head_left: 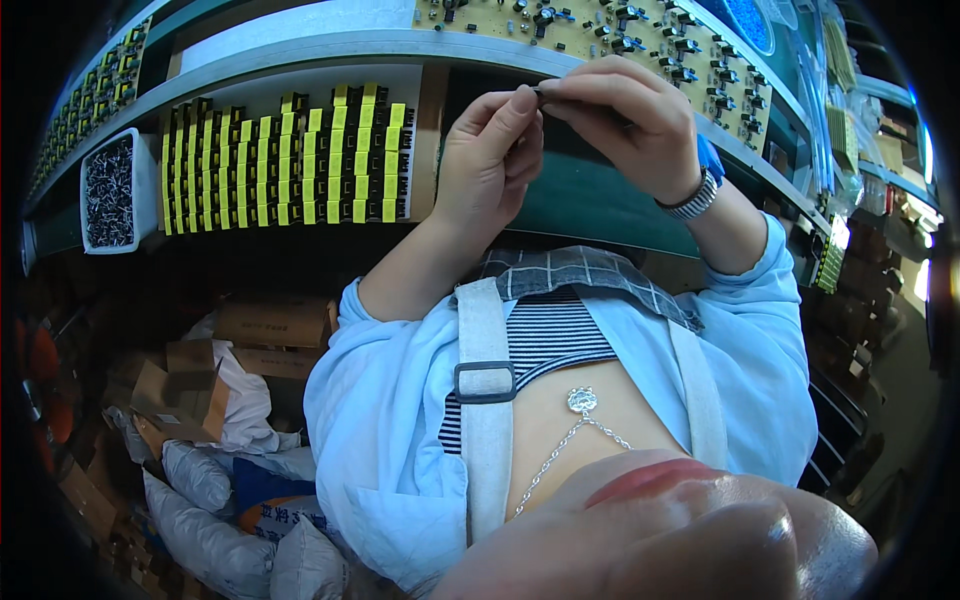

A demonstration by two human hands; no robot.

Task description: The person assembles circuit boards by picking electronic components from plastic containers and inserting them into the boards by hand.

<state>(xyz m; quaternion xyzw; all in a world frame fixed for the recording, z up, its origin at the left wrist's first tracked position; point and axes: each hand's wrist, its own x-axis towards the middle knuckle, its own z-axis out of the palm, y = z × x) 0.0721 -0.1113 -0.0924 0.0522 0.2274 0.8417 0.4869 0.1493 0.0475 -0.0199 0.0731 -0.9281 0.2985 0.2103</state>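
Note:
My left hand (500, 150) and my right hand (640, 125) meet above the green bench top, in front of the metal rail. Their fingertips pinch a small dark part (541, 92) between them. Most of that part is hidden by the fingers, so its kind cannot be made out. Both hands are closed, with the thumbs and forefingers pressed together. Just beyond my right hand, a tan circuit board (590, 50) full of small components rests along the rail. To the left of my left hand stand rows of yellow-and-black components (290, 165) in a shallow cardboard tray (429, 140).
A white bin (148, 190) of small leaded parts stands at the left. Another populated board (95, 100) lies at the far left. A blue container (748, 25) is at the back right. Cardboard boxes (180, 390) and stuffed bags (205, 530) crowd the floor at lower left.

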